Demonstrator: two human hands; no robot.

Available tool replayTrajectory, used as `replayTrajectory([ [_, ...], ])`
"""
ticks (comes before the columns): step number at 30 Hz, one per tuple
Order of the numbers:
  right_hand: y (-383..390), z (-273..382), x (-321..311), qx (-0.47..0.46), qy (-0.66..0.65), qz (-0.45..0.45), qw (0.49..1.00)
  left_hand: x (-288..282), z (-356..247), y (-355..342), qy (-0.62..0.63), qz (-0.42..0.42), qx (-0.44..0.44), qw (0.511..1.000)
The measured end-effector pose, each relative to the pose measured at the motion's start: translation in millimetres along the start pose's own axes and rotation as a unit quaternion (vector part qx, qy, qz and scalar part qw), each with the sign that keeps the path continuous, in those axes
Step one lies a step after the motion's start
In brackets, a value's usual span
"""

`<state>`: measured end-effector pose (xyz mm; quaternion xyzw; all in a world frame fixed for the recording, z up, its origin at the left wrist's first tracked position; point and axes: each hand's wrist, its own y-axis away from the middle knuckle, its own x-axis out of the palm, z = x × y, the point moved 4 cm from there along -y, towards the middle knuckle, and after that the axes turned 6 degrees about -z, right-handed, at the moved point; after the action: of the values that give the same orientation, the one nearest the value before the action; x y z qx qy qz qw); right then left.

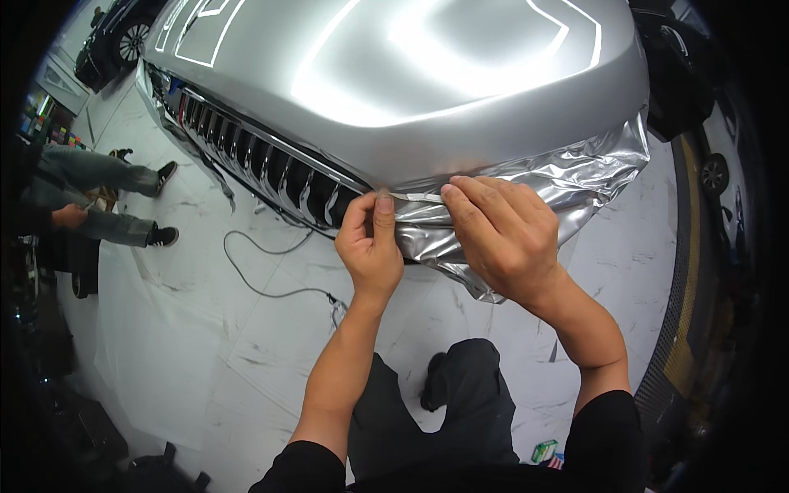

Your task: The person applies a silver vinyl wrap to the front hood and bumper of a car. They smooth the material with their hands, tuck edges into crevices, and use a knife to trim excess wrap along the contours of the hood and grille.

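A silver car hood (427, 107) fills the upper middle, and crumpled silver wrap film (567, 177) hangs loose from its front edge. At the hood's front corner my left hand (371, 242) is closed, its thumb and fingers pinching the edge of the film beside the grille. My right hand (509, 234) grips a slim silver cutter knife (423, 197) lying along the hood's edge. The knife's tip reaches close to my left thumb. Part of its handle is hidden under my right fingers.
The black grille with chrome bars (263, 160) runs to the left. A grey cable (267, 292) snakes over the marbled floor (271, 361). Another person (107, 181) stands at far left near a dark car (119, 41). A small green box (544, 451) lies behind my right leg.
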<state>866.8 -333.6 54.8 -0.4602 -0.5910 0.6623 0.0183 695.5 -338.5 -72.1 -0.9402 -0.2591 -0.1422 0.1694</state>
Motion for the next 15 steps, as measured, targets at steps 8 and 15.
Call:
replayTrajectory([
  [8,-1.0,9.7,3.2,-0.067,0.081,0.021,0.994,7.9,10.0,-15.6,0.062,0.049,0.038,0.996],
  [15,-4.1,15.6,5.0,-0.093,0.136,0.033,0.986,2.0,8.2,-27.1,0.094,0.095,0.059,0.989],
])
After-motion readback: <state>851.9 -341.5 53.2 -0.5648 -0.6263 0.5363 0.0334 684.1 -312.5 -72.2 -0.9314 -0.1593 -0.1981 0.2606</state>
